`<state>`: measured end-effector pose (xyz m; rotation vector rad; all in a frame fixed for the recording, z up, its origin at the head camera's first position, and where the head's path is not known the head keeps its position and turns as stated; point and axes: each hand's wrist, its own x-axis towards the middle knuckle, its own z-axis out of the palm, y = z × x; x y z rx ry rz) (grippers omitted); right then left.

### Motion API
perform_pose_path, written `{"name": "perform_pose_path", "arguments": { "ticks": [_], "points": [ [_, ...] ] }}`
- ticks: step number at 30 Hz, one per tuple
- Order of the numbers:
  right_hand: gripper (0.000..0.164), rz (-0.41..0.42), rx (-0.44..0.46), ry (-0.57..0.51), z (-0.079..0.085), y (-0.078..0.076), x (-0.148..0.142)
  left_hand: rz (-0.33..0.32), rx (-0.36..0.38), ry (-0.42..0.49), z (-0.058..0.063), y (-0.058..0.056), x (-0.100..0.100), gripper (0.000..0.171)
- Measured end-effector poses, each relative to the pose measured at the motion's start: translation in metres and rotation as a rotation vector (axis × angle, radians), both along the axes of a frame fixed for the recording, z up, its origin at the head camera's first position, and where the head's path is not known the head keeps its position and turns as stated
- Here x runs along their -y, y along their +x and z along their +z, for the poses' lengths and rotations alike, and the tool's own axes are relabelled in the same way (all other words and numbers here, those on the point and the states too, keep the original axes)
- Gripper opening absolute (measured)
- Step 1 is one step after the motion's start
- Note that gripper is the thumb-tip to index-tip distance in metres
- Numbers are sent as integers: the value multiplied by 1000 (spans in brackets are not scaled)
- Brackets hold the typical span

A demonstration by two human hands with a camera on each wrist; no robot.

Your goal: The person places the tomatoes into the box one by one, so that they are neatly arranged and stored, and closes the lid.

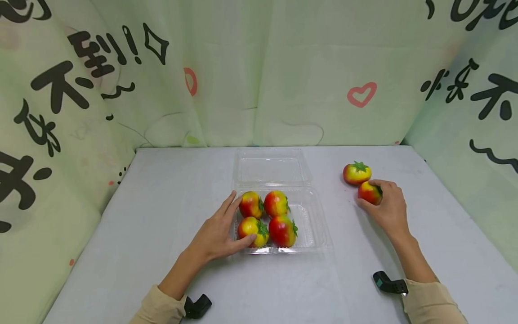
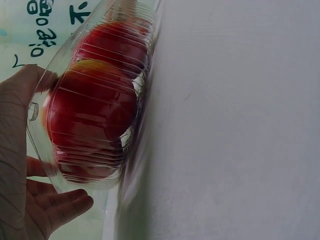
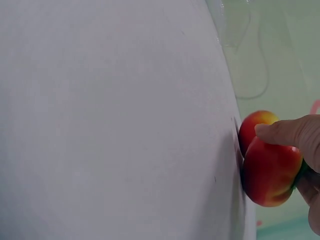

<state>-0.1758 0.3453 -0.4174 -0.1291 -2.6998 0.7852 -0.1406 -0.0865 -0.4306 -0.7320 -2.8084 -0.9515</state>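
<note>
On the white table lies a clear plastic clamshell box (image 1: 311,225), its lid (image 1: 269,166) folded back away from me. Red-and-yellow tomatoes with green leafy tops fill its left part, among them a front-right tomato (image 1: 282,231) and a back-right one (image 1: 277,204). My left hand (image 1: 216,234) rests at the box's left side, fingers spread, thumb over the front-left tomato (image 1: 248,227). The left wrist view shows tomatoes (image 2: 92,107) through the ribbed wall. At the right, my right hand (image 1: 388,204) pinches a tomato (image 3: 270,172) between thumb and fingers.
Just behind the pinched tomato sits another tomato (image 1: 357,173) on the table (image 1: 182,180). Pale green curtains (image 1: 299,90) with dark writing and hearts enclose the back and both sides. Black wrist devices (image 1: 390,283) are at both sleeves.
</note>
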Motion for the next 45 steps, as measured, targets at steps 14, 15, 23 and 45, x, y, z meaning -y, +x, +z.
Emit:
{"name": "perform_pose_path", "arguments": {
  "ticks": [14,15,23,45],
  "points": [
    [60,-12,35,30,1,0,-2,2,16,-1,1,0,0,96],
    [60,-14,32,30,1,0,-2,1,17,-2,1,0,0,96],
    [61,-26,6,43,2,3,-4,0,16,2,1,0,0,95],
    [59,-2,-77,27,17,13,15,3,13,0,1,1,0,95]
  ]
}}
